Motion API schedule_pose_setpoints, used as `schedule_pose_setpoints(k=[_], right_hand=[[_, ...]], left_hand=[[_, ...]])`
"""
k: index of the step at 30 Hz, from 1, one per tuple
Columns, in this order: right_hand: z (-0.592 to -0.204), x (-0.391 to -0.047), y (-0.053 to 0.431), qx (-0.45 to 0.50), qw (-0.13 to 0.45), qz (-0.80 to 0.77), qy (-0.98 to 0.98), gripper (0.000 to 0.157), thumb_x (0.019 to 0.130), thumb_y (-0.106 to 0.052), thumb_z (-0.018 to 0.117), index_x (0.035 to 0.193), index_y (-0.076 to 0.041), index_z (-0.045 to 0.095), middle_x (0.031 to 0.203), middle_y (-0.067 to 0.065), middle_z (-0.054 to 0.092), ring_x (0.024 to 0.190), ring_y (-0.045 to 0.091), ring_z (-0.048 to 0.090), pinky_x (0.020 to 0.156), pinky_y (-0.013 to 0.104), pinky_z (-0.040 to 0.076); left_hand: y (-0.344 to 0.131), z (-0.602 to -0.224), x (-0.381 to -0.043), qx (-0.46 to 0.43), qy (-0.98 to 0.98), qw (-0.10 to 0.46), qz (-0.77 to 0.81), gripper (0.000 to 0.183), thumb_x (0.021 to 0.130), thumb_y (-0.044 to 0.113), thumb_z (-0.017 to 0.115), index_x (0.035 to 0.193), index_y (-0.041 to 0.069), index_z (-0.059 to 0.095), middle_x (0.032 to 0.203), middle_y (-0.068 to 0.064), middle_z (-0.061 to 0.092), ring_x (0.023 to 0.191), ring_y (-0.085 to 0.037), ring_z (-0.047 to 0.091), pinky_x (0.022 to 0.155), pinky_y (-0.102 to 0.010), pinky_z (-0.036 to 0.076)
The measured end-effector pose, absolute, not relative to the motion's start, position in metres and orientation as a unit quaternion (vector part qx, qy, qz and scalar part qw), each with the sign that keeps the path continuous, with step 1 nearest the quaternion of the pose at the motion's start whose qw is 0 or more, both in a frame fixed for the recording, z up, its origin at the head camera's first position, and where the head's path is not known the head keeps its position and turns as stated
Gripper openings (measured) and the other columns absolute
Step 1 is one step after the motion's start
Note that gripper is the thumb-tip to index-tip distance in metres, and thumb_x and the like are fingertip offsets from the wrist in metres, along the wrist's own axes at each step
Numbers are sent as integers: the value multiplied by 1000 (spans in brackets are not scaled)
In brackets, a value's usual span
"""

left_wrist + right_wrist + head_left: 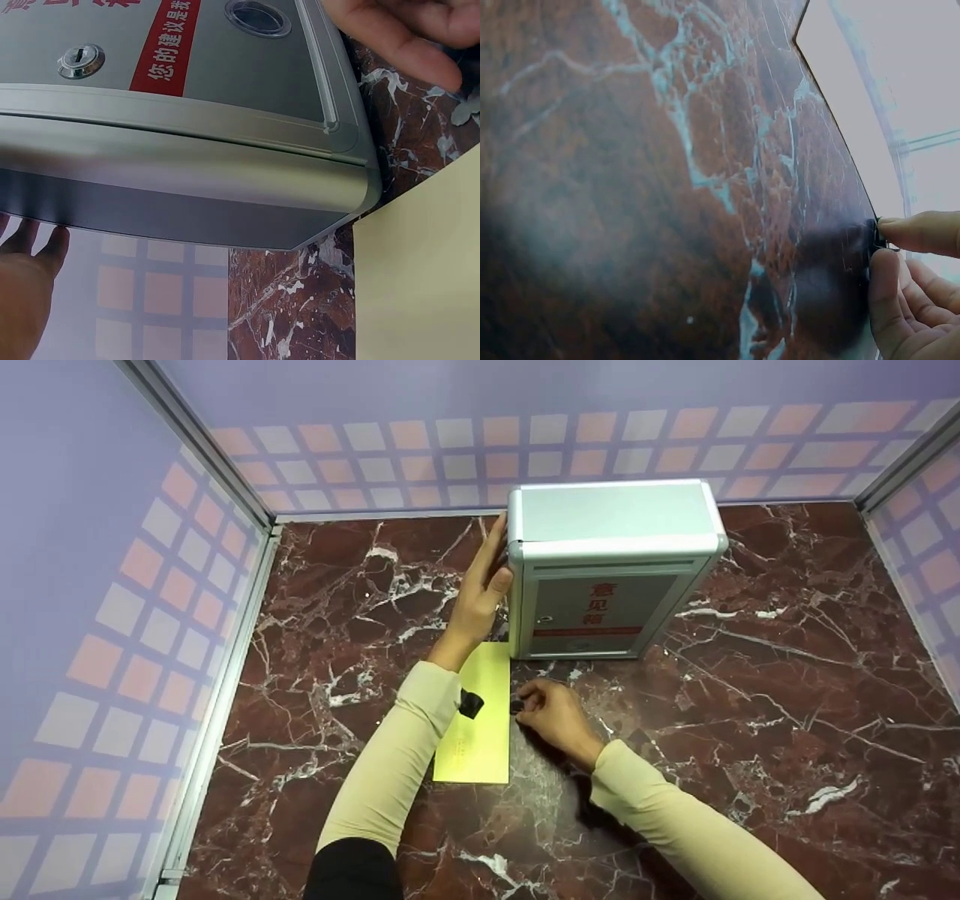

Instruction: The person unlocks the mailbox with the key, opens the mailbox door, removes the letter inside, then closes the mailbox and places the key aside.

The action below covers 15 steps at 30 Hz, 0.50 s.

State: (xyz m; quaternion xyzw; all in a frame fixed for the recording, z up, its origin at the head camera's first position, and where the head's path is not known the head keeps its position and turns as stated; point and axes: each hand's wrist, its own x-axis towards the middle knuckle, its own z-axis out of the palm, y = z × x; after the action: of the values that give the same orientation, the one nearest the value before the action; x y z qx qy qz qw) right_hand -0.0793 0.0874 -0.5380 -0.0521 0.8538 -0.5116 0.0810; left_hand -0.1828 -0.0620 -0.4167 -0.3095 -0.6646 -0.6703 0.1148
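Note:
A grey metal suggestion box [619,521] with red lettering and a keyhole lock [81,61] stands upright on the marbled surface. My left hand [480,592] rests against its left side with the fingers extended; in the left wrist view its fingertips [56,240] touch the side panel. Flat in front of the box lies a yellow rectangular sheet [484,750] with faint print, partly under my left forearm. Beside its right edge, my right hand [559,716] pinches a small black clip-like piece [516,705] between thumb and finger, which cover much of it in the right wrist view.
Walls with pink and white squares [457,435] enclose the back and both sides. A metal strip [217,712] runs along the left edge of the dark red marbled surface [787,720]. A black device [471,704] sits at my left wrist, over the sheet.

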Motion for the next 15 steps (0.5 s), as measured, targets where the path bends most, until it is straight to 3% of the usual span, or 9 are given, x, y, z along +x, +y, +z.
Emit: schedule_pose_setpoints(k=[8,15], right_hand=[[-536,-77,96,-56,94,-556,824,30,76,3,80,103,3,68,79,4,64,71,18,60,64,30,54],[-533,-76,123,-27,118,-564,817,25,83,-7,78,104,3,67,84,5,66,73,21,61,61,30,55]], left_hand=[[-64,-419,-180,-308,-672,114,-664,92,98,59,43,149,-13,18,154,-31,23,139,-25,33,114,-43,27],[-70,-456,-186,-255,-742,107,-611,92,93,69,38,155,3,23,158,-17,26,142,-25,27,113,-41,26]])
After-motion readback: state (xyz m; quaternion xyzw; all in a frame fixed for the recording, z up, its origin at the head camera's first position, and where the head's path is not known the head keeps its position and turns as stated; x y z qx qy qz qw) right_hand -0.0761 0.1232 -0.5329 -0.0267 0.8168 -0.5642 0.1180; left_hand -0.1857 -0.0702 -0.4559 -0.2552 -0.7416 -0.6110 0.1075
